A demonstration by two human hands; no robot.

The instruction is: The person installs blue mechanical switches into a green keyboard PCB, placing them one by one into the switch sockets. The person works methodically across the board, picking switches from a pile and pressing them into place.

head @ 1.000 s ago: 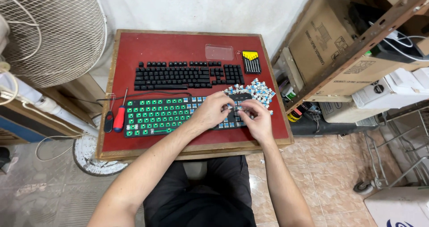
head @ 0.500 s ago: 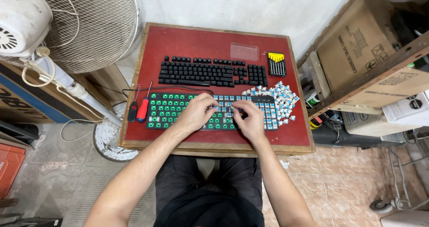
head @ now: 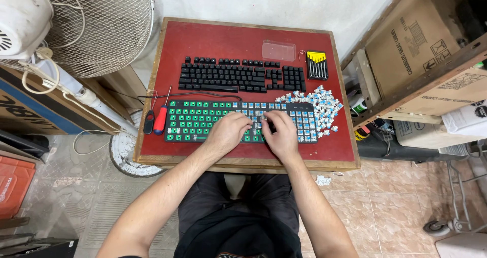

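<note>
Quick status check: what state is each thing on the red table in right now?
Green-plate keyboard: keycaps off, blue switches only in its right part.
Black keycap set: laid out in keyboard order, apart from the board.
Loose blue switches: piled at the board's right end.
Yellow screwdriver case: open, lid aside.
Left hand, right hand: fingertips on the switches.

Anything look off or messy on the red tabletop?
Only the loose blue key switches, heaped unsorted against the right end of the stripped keyboard. The black keyboard and screwdriver set lie square.
</note>
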